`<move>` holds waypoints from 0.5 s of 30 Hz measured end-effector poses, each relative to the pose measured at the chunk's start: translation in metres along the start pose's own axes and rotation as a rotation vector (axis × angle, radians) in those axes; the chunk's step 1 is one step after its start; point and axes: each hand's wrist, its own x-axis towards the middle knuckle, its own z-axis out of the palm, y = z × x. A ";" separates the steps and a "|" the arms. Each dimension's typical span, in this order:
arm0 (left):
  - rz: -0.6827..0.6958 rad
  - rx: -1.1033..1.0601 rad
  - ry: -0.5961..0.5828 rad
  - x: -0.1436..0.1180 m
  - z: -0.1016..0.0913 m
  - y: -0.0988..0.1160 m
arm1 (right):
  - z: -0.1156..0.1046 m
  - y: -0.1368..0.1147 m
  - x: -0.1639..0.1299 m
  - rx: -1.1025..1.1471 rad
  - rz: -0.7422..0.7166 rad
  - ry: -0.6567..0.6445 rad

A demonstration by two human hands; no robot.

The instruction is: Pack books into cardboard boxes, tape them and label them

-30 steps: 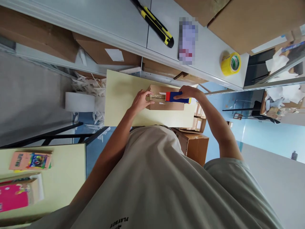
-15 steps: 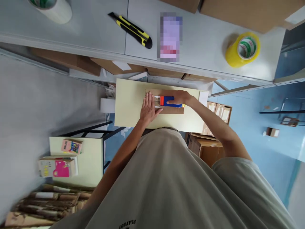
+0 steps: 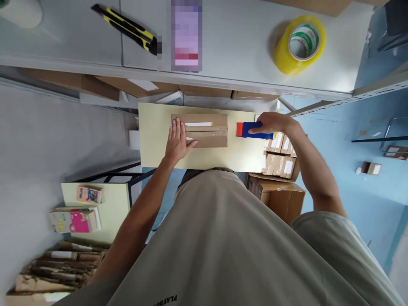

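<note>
A brown cardboard box lies on a pale yellow tabletop, with a seam along its middle and white strips on its top. My left hand rests flat on the left end of the box, fingers stretched out. To the right of the box, my right hand is wrapped round a blue tape dispenser with an orange-red front end. A gap separates the dispenser from the box. Whether tape hangs from the dispenser is too small to tell.
A grey shelf crosses the top of the view, bearing a box cutter and a yellow tape roll. Open and packed cartons stand at the right. Flattened cardboard and a side table with books are at the left.
The tape dispenser in my right hand has moved right, off the box and past its right end. My left hand stays on the box. The camera view has shifted.
</note>
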 end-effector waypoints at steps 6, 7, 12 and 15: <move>-0.010 0.057 -0.021 0.001 -0.002 -0.001 | 0.024 -0.018 0.026 -0.050 0.107 0.062; -0.009 0.074 -0.028 0.001 -0.001 -0.002 | 0.029 -0.025 0.032 -0.043 0.107 0.067; 0.006 0.114 -0.056 0.003 0.001 -0.010 | 0.060 -0.056 0.055 -0.015 0.122 0.163; 0.012 0.118 -0.063 0.005 0.002 -0.015 | 0.089 -0.070 0.061 0.015 0.154 0.261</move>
